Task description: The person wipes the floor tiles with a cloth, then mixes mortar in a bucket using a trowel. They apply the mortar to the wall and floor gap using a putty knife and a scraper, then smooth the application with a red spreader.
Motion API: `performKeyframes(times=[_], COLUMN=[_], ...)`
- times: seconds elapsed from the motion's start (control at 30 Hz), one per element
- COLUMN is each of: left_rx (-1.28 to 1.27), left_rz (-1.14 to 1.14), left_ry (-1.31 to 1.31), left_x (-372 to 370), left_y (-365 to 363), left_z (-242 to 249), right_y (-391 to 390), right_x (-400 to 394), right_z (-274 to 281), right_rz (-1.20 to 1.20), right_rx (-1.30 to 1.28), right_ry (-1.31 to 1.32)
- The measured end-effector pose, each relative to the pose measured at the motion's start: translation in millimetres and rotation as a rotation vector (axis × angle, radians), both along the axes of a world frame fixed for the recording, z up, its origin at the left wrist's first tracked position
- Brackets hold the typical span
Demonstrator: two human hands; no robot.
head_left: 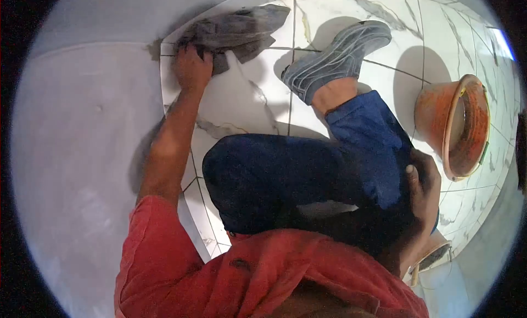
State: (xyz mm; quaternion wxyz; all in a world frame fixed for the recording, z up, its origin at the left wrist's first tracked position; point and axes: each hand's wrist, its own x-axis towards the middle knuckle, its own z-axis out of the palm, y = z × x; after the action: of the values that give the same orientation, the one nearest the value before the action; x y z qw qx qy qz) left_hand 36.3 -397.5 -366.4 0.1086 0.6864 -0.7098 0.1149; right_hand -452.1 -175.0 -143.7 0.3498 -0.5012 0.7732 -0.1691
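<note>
My left hand (193, 68) reaches out to the floor at the upper left, with its fingers closed on a dark, damp-looking cloth (236, 30). The cloth lies bunched on white marbled tiles (241, 87) along the foot of the grey wall. My right hand (422, 181) rests against my blue trouser leg (368, 131) at the right; its thumb shows apart from the other fingers, which are partly hidden, and nothing is seen in it.
An orange bucket (433, 112) with a stained inside stands at the right on the tiles. Part of another container (431, 252) shows at the lower right. My grey shoe (337, 57) is near the cloth. A smooth grey wall (82, 153) runs along the left.
</note>
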Motion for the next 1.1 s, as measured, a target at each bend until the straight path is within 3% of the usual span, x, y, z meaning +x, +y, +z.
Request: performKeyframes(times=[0.07,0.13,0.23,0.27,0.33,0.37,0.43,0.5,0.57,0.63,0.7,0.73,0.8,0.83,0.9,0.97,1.1], left_rx=[0.134,-0.005,0.113,0.155,0.167,0.222,0.119,0.059,-0.088,-0.122,-0.061,-0.216,-0.027,0.12,0.312,-0.031,0.026], left_rz=[0.011,-0.168,-0.267,-0.549,-0.675,-0.541,-0.545,-0.487,-0.455,-0.314,-0.135,-0.054,0.063,0.088,-0.01,-0.188,-0.466], left_ry=[0.043,0.057,0.335,0.378,0.526,0.642,1.06,1.095,1.198,1.265,1.328,1.222,0.968,0.802,0.342,0.034,0.147], left_x=[-33.8,-63.0,-127.6,-179.3,-254.2,-280.0,-306.6,-292.7,-247.4,-166.2,-83.5,-62.1,-40.7,-25.2,-4.2,-31.1,-137.3], left_y=[-16.2,-29.1,-54.2,-68.5,-112.6,-111.6,-111.5,-81.7,-57.2,-25.3,-4.5,6.3,17.5,19.8,13.7,0.8,-48.9], left_z=[16.9,9.3,11.5,31.8,8.1,44.4,74.7,123.6,142.5,157.2,154.0,156.8,151.0,126.5,27.2,-13.9,-14.7], right_y=[-0.9,-3.9,-4.8,-8.5,-4.0,-0.3,7.9,14.6,13.7,15.3,5.8,5.0,-1.9,-0.5,-1.2,-4.6,-3.7], right_x=[-0.7,-0.9,-2.0,-0.4,-1.5,-4.2,-0.6,1.3,-4.3,-6.9,-1.3,-3.6,-2.9,-4.0,-5.4,-3.5,-2.7], right_z=[-2.3,-3.4,-1.5,2.9,2.1,1.6,2.5,4.3,1.8,-6.9,2.7,-2.8,0.5,1.2,-2.1,1.5,0.4], right_rz=[0.014,0.024,0.063,0.119,0.118,0.113,0.026,0.052,0.088,-0.045,0.006,0.036,0.108,0.101,0.067,0.072,0.04], right_rx=[-0.018,-0.016,0.023,-0.007,-0.07,-0.056,-0.056,-0.074,-0.077,-0.061,-0.051,-0.073,-0.028,-0.011,-0.03,-0.033,-0.025], right_ry=[0.012,0.008,0.001,0.021,-0.046,-0.005,-0.078,-0.038,-0.01,-0.139,-0.022,0.007,0.1,0.11,0.067,0.073,0.05])
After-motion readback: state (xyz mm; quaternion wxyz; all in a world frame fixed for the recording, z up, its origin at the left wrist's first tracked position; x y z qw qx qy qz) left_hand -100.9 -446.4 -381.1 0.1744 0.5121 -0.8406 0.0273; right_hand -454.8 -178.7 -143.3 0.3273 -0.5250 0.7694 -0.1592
